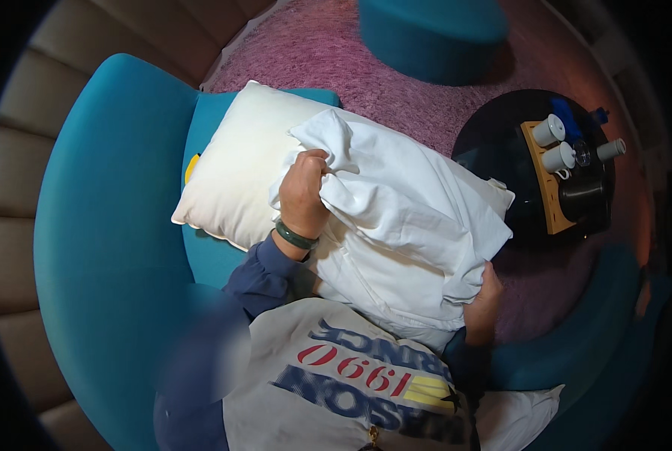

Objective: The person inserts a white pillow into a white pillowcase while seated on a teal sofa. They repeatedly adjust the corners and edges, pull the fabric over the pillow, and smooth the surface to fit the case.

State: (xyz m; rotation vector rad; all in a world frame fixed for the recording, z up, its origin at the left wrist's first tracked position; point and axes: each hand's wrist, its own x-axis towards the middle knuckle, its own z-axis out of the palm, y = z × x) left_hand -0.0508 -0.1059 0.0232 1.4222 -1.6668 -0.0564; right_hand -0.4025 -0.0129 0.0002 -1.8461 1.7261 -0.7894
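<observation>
- Clearly the step in hand is drawing the crumpled white cotton pillowcase [403, 225] over the plump cream rectangular pillow [234, 177]; next, I judge, the open hem must be tugged toward 10 o'clock.
- Pillow's long axis runs from 10 o'clock to 4 o'clock, its bare end pointing to 10 o'clock, resting on the teal velvet armchair [103, 225].
- Left hand [303, 192], with a green bangle [294, 237], is clenched on a bunched fold of the case.
- Right hand [486, 304] grips the case's lower edge at 5 o'clock.
- At 2 o'clock, well apart: a round black side table [494, 150] bearing a wooden tray [543, 180] with white cups [550, 129]; a purple shag rug [336, 52] beneath.
</observation>
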